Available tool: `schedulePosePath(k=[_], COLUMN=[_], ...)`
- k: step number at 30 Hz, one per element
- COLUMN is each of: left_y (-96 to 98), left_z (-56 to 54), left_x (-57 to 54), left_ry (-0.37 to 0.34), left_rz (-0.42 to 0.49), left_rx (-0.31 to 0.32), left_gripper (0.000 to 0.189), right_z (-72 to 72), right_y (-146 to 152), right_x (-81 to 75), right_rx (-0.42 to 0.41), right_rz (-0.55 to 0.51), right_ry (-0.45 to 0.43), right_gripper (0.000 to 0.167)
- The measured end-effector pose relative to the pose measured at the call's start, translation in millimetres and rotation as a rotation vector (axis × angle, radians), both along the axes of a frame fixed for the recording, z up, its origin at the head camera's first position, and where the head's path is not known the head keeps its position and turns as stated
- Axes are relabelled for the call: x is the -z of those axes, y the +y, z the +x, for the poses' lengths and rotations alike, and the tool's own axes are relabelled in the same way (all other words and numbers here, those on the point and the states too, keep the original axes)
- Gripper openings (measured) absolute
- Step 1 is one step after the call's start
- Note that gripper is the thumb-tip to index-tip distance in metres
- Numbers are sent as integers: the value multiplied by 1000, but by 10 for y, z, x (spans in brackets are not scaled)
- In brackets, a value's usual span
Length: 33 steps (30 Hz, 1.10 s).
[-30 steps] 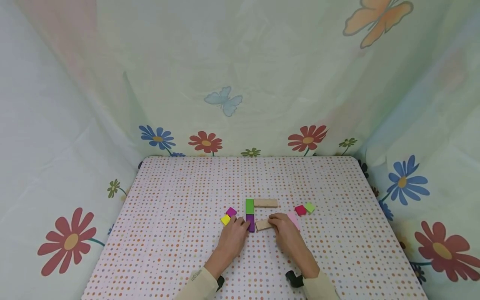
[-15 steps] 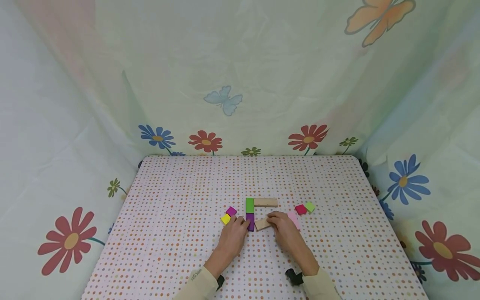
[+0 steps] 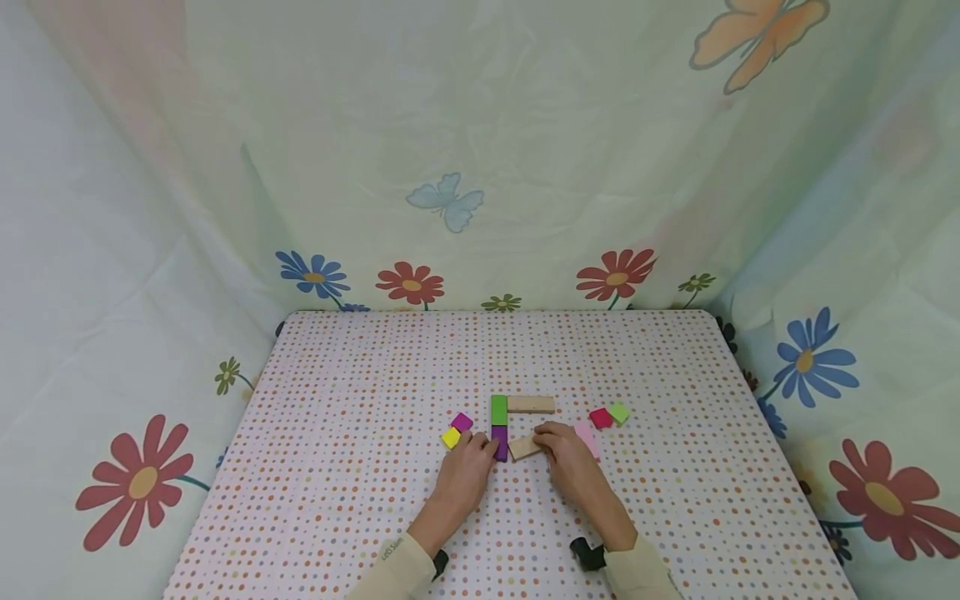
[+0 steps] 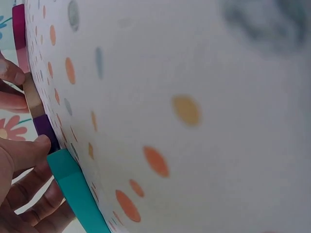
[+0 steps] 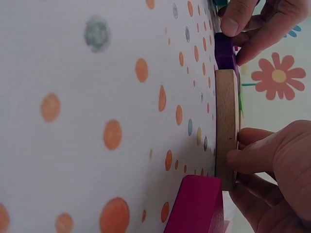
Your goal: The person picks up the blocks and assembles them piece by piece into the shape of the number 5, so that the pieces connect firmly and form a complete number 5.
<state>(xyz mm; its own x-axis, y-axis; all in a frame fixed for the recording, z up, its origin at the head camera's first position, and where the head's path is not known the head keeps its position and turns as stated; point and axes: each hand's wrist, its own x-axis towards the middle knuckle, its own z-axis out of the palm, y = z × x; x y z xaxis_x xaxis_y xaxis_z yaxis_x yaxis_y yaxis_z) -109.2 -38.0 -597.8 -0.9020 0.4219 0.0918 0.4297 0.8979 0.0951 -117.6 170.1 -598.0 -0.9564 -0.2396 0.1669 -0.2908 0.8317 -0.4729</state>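
A purple block [image 3: 500, 443] lies against the near end of a green block [image 3: 499, 410], making one upright column. My left hand [image 3: 467, 471] pinches the purple block between thumb and finger, as the right wrist view shows. A plain wooden block [image 5: 226, 126] is pinched by my right hand [image 3: 576, 471], thumb on the near side and fingers behind. That block slants, its left end close to the purple block. Another wooden block [image 3: 531, 405] runs rightward from the green one. In the left wrist view, a teal block [image 4: 75, 189] sits beside my left fingers.
Left of the column lie a magenta block [image 3: 462, 422] and a yellow block [image 3: 451, 437]. Right of my right hand are a pink block [image 3: 587, 439], a red block [image 3: 601, 418] and a light green block [image 3: 618, 413]. A dotted cloth [image 3: 360, 433] covers the table.
My right hand and the slanted wooden block have shifted very slightly left, toward the purple block. My left hand keeps its place on the purple block.
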Motion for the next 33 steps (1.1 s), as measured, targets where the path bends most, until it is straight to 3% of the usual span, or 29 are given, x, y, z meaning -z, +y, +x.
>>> schedulePosePath(k=[6,15,24,29,33], left_y=[-6,5,23,18,7], left_z=[-4,-13,-1,-11,-64], left_x=[-5,-20,15,19,-24], left_ry=[10,25,74,129,95], left_rz=[17,27,42,81,128], left_rx=[5,11,-16,-27,-8], left_gripper=[34,32,30,31,35], right_z=[1,-23,-6,3,-41], right_y=[3,14,22,79,186], right_x=[6,-28,-15,-68,-123], right_rx=[-1,13,15,35,139], right_rz=[8,-14,-22,-62,-88], right_ry=[13,-53,-24,81,175], right_gripper=[18,21,20,21,23])
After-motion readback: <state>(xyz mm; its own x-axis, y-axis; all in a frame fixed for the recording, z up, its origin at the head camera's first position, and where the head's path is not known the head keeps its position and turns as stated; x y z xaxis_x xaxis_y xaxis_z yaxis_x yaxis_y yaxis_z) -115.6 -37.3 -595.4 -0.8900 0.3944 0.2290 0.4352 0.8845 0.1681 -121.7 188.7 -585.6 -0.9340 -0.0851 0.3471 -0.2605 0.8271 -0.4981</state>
